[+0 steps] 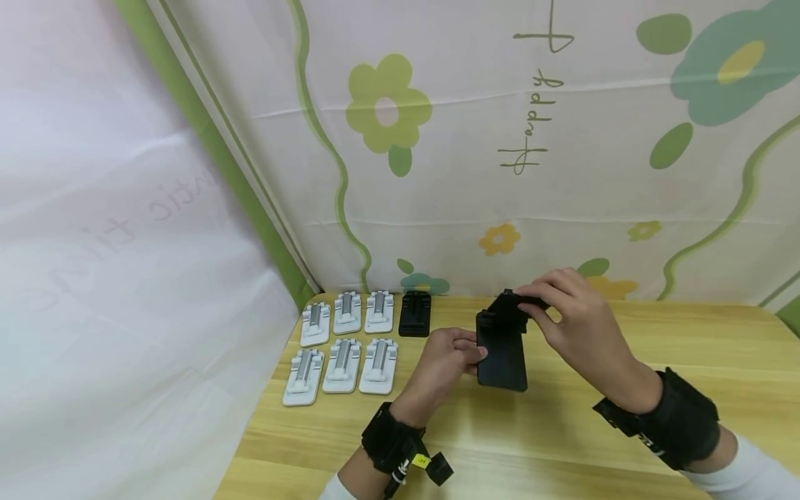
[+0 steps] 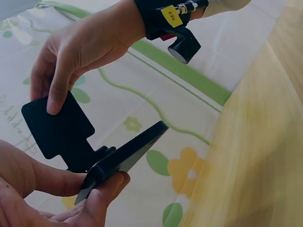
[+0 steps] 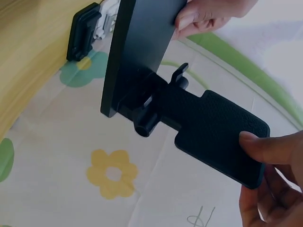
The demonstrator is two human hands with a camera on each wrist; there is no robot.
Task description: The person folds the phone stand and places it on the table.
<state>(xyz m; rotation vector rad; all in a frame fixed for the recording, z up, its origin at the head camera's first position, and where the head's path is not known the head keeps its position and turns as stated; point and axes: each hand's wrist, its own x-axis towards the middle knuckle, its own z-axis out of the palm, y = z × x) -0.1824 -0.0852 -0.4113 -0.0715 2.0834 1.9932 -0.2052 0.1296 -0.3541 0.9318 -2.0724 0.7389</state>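
A black folding phone stand is held up above the table, its hinged plate swung away from the base. My left hand grips the base by its side edge, thumb on the flat face. The plate is pinched at its outer end between thumb and fingers of my right hand. Seen from the left wrist, the base appears edge-on, with the plate angled off the hinge. Small lugs stick out near the hinge in the right wrist view.
Several white folded stands lie in two rows at the table's left. A black folded stand lies at the right end of the back row. Behind the wooden table hangs a flower-printed cloth, with another white cloth on the left.
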